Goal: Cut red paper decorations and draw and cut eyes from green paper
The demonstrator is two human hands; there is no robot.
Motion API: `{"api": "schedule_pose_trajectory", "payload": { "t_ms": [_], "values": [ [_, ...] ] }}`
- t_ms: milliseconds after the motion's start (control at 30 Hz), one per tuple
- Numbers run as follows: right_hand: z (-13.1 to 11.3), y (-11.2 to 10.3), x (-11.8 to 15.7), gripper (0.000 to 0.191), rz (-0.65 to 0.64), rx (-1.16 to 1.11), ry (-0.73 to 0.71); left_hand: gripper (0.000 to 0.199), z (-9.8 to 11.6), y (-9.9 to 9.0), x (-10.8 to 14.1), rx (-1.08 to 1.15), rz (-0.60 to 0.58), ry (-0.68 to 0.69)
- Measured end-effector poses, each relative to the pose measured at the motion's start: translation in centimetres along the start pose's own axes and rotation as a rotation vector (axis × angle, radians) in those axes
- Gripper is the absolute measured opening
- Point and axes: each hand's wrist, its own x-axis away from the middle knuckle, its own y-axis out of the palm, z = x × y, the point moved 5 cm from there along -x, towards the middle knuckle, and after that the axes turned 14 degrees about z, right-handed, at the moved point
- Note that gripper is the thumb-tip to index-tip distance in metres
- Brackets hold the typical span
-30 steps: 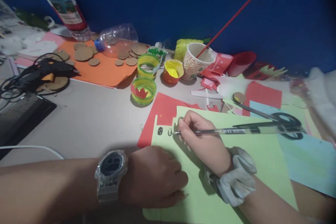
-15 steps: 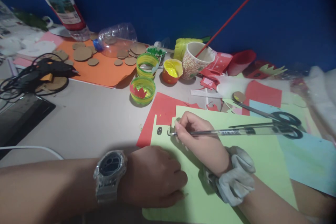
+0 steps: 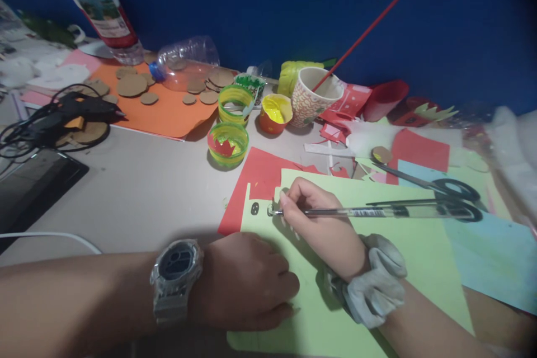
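My right hand (image 3: 316, 215) pinches a clear pen (image 3: 361, 212), its tip on a small black mark near the upper left edge of the light green paper (image 3: 415, 240). Beside that mark is a dark oval (image 3: 254, 208) with light spots. My left hand (image 3: 247, 285), below a watch, rests on the green paper with its fingers curled; whether it holds anything is hidden. Red paper (image 3: 266, 173) lies under the green sheet's upper left part.
Scissors (image 3: 419, 178) lie right of the pen. Beyond my hands stand green tape rolls (image 3: 229, 154), an orange cup (image 3: 274, 123) and a patterned cup (image 3: 312, 98) with a red stick. A glue gun (image 3: 90, 109) and phone (image 3: 42, 190) are at left.
The pen's back end has tilted slightly, and its tip has shifted a little to the right on the small mark. My left hand stays in place.
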Motion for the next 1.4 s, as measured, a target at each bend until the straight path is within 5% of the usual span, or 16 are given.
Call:
{"api": "schedule_pose_trajectory", "payload": {
  "t_ms": [1400],
  "values": [
    [-0.19,-0.03,-0.05,0.026,0.013,0.019,-0.028,0.021,0.02,0.09,0.07,-0.005,0.021,0.0]
  ]
}}
